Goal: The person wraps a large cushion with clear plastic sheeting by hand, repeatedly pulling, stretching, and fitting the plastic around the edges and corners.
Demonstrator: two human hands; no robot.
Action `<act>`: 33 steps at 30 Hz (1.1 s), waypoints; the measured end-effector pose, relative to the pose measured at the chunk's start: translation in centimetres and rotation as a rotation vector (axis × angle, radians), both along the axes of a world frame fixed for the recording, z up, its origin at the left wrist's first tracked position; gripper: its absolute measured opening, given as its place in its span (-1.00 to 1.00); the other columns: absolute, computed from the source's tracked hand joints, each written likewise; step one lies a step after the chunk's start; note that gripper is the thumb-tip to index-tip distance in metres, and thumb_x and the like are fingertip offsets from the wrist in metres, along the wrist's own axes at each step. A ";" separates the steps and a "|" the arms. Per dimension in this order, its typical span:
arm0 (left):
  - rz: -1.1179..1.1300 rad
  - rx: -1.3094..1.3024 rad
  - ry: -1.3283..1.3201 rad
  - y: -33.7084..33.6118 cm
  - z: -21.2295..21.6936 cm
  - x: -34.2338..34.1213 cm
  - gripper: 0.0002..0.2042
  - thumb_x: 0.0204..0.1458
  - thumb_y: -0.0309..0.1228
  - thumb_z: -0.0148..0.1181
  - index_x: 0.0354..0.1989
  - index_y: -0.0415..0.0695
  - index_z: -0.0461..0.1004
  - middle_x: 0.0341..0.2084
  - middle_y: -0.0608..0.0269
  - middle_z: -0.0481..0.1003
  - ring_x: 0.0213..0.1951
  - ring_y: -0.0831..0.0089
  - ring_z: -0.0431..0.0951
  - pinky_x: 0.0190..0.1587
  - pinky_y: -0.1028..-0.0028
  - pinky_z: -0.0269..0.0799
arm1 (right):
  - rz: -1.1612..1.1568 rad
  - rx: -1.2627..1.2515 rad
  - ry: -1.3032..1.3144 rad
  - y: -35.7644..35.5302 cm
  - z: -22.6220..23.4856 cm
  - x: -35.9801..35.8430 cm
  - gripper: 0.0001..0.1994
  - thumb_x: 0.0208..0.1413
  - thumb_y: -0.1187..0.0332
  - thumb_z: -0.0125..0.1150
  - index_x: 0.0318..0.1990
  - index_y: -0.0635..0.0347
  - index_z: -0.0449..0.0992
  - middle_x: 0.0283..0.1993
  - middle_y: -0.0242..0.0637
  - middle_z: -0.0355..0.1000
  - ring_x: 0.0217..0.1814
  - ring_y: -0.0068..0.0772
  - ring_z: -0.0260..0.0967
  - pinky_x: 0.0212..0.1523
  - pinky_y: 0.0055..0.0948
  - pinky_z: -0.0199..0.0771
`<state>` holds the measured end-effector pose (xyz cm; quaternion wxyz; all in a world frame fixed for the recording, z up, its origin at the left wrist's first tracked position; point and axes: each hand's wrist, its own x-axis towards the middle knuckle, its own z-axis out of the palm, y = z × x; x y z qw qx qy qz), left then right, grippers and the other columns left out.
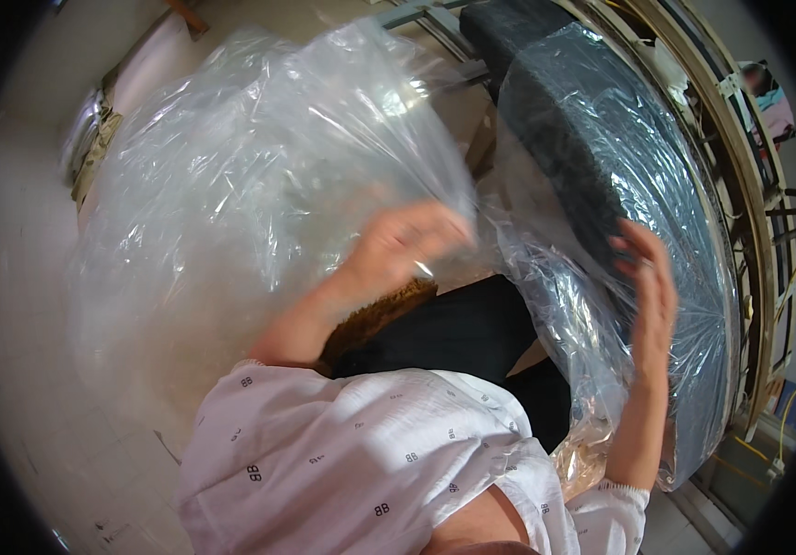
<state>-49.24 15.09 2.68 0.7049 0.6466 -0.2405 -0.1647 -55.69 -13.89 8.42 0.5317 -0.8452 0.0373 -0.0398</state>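
Note:
A large clear plastic sheet (231, 139) billows on my left. My left hand (412, 239), blurred by motion, has its fingers bunched at the sheet's right edge, where the plastic gathers. On my right lies a long dark padded piece (555, 129), partly covered by more clear plastic (685, 250). My right hand (648, 273) is raised beside that covering, its fingers bent and somewhat apart with nothing seen between them. Whether its fingertips touch the plastic, I cannot tell. Loose crumpled film (569, 296) hangs between both hands, over my right leg.
Below my hands are my legs in black trousers (444, 328), with a brown fuzzy seat (379, 319) beside them. A curved-looking wooden and metal rack (759, 213) runs along the right, with yellow cords (791, 407) near it. Metal bars (421, 14) cross at the far side. Pale floor (18, 305) lies left.

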 end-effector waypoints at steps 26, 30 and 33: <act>-0.635 -0.202 -0.508 -14.4 5.7 -9.5 -0.73 -0.25 -0.60 0.05 -0.27 -0.22 0.38 -0.40 -0.01 0.47 -0.29 0.09 0.49 -0.26 0.25 0.40 | 0.163 0.000 0.330 1.5 -0.3 0.3 -0.49 0.06 0.11 0.07 0.10 0.26 0.30 0.03 -0.25 0.33 -0.05 -0.40 0.32 0.05 -0.48 0.22; -0.773 -0.617 -0.416 -17.0 7.0 -13.3 -0.78 -0.19 -0.57 0.08 -0.29 -0.23 0.40 -0.41 0.00 0.47 -0.30 0.08 0.48 -0.28 0.26 0.40 | 0.270 0.287 0.626 4.4 7.2 -4.9 -0.55 0.13 0.13 0.01 0.09 0.22 0.34 0.01 -0.24 0.38 0.03 -0.33 0.29 0.10 -0.42 0.19; -0.725 -0.547 -0.363 -15.2 9.9 -13.5 -0.85 -0.15 -0.55 0.08 -0.35 -0.20 0.41 -0.47 0.04 0.45 -0.35 0.08 0.47 -0.34 0.27 0.39 | -0.007 0.030 0.575 3.2 7.3 -6.7 -0.57 0.13 0.15 0.01 0.08 0.23 0.34 0.01 -0.24 0.38 0.02 -0.32 0.30 0.09 -0.43 0.20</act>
